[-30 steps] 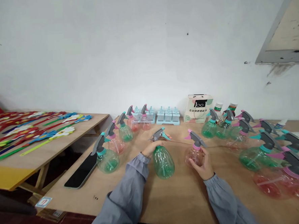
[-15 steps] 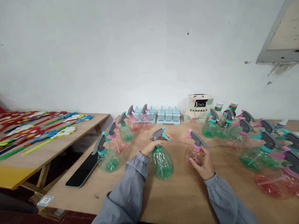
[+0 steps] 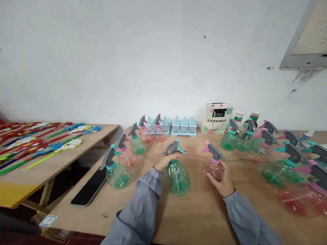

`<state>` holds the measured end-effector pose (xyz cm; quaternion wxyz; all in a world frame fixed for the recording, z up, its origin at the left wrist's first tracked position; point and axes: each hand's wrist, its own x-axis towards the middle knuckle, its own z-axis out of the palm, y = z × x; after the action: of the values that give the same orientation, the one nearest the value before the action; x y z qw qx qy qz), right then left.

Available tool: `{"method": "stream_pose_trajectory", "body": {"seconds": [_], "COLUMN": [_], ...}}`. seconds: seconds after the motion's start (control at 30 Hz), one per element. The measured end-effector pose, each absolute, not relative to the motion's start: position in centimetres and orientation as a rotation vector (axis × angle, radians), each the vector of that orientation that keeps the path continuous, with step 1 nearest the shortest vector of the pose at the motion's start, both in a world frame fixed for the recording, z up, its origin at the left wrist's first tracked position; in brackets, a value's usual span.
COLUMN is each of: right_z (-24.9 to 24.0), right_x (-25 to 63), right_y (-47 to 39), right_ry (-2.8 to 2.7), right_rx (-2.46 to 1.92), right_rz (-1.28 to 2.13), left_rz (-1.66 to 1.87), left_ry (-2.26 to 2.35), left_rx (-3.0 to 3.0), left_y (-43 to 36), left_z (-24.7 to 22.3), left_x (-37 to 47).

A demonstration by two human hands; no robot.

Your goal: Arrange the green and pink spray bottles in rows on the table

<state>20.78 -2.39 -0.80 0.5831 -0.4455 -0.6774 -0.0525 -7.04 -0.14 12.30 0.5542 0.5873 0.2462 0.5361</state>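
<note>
While the left hand wraps the neck of the green spray bottle, the right hand cups the pink spray bottle, fingers half-curled: 2 bottles, apart, mid-table, and holding looks like the step! Shifting either calls for a level grip. Tabletop shows toward the near edge; left bottles and right bottles hem both sides.

Single view recorded: head-worn. Station: above the near side of the counter. Facing: forward across the counter and down onto it, with the wall behind the counter occupying roughly the upper half of the frame. Range: close to the counter, its near edge cutting the frame's bottom border. Coverage: wide, extending to a side counter left of the counter.
</note>
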Motion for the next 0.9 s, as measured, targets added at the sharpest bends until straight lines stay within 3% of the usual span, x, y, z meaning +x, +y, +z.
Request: {"method": "stream_pose_trajectory", "body": {"seconds": [0.3, 0.57, 0.9], "right_z": [-0.5, -0.3, -0.3], "right_x": [20.7, 20.6, 20.7], "right_y": [-2.5, -2.6, -2.6], "right_ry": [-1.586, -1.592, -1.596], "right_rx": [-1.037, -1.021, -1.031], "right_rz": [-0.161, -0.181, -0.170], "left_rz": [1.381, 1.630, 1.829], "left_ry": [0.654, 1.326, 1.690], "left_rx": [1.426, 1.624, 1.523], "left_y": [0.2, 5.0, 12.1], "left_z": [11.5, 11.9, 11.8], "left_x": [-7.1, -12.1, -15.4]}}
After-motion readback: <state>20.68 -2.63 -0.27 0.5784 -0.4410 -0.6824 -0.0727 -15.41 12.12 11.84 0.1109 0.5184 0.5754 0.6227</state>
